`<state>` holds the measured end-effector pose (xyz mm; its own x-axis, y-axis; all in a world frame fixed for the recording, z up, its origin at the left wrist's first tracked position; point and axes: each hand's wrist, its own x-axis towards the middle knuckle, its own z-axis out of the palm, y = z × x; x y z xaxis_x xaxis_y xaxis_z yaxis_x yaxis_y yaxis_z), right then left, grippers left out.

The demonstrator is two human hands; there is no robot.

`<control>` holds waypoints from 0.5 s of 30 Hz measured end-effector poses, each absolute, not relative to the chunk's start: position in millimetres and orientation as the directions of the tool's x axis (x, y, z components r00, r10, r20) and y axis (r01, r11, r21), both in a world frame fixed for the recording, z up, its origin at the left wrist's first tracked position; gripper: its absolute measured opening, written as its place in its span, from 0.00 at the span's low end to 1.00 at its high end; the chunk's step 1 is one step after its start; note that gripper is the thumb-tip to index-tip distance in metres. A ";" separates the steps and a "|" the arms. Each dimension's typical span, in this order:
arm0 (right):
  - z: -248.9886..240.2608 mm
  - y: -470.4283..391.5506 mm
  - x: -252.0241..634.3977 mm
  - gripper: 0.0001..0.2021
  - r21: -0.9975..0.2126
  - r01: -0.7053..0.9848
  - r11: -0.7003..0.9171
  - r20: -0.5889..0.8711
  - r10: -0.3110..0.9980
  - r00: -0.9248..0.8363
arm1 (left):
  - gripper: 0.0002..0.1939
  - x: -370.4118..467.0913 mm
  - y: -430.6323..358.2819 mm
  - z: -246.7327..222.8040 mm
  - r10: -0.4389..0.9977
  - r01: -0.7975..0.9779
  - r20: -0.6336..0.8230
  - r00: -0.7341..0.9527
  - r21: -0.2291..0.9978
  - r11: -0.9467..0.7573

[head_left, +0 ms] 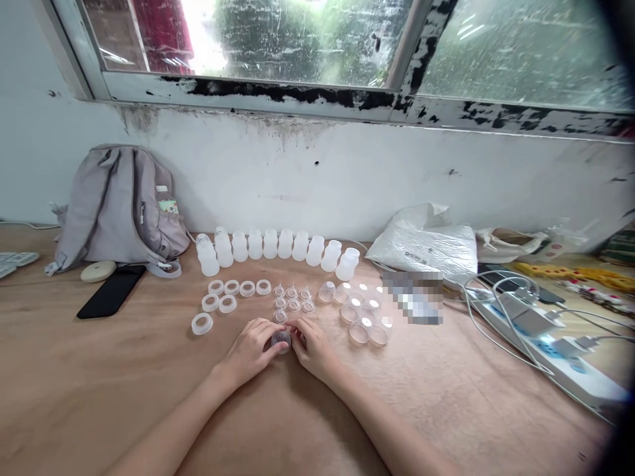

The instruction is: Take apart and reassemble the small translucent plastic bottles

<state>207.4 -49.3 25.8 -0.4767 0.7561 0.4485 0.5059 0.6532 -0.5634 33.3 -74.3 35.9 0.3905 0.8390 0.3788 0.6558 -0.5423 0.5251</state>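
My left hand is closed around a small clear dome-shaped cap, thumb on its near side. My right hand is curled against the cap's right side, fingertips at its far edge; whether a smaller part is between them is hidden. Just beyond the hands, several clear silicone bottle nipples stand in short rows. White bottle collar rings lie to their left. Several clear caps are grouped on the right. Behind all these, a curved row of frosted baby bottles stands upright, two at the left end topped.
A grey backpack leans on the wall at left, with a black phone and round cream object before it. At right are a white plastic bag, a blurred packet and a power strip with cables.
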 end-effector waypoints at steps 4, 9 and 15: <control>24.9 -48.7 207.9 0.16 -0.564 0.517 0.644 0.425 0.763 -0.487 | 0.09 39.0 -74.5 35.9 0.851 0.644 0.405 0.335 0.561 -0.520; 31.1 -52.5 208.3 0.23 -0.568 0.490 0.661 0.424 0.745 -0.515 | 0.09 43.1 -77.5 39.6 0.894 0.535 0.384 0.232 0.717 -0.447; 39.4 -62.1 202.7 0.12 -0.609 0.422 0.672 0.455 0.731 -0.508 | 0.12 46.0 -78.6 45.7 0.969 0.277 0.217 0.115 0.930 -0.241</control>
<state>202.7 -62.1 39.4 -0.5079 0.7313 0.4552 0.4216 0.6719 -0.6090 46.0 -78.6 45.7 0.1148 0.9695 0.2167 0.2771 -0.2407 0.9302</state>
